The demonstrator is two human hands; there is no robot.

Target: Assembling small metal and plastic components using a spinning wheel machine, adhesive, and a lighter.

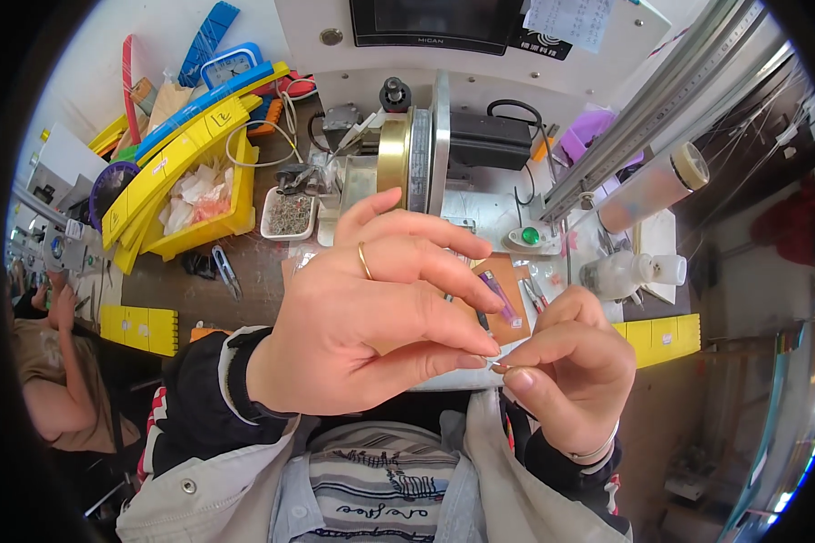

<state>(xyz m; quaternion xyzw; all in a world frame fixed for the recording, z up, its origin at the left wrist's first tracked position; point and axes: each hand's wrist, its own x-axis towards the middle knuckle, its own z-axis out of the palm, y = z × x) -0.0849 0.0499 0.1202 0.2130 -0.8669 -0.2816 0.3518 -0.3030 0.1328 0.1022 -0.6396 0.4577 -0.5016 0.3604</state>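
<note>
My left hand (380, 303), with a ring on one finger, is raised in front of the bench machine, thumb and forefinger pinched together. My right hand (578, 366) meets it from the right, also in a pinch. A tiny, thin, pale wire-like piece (495, 364) shows between the two sets of fingertips; it is too small to name. Behind the hands a purple lighter (500, 297) lies on a brown sheet (512, 271), partly hidden by my left fingers. A red-handled small tool (533, 294) lies beside it, close to my right hand.
Behind my left hand stands a machine with a brass-coloured wheel (392, 158) and metal plate (440, 136). A green button (530, 235) sits right. At left are a dish of small metal parts (290, 215), a yellow bin (243, 215) and a utility knife (226, 271). A plastic bottle (618, 275) stands right.
</note>
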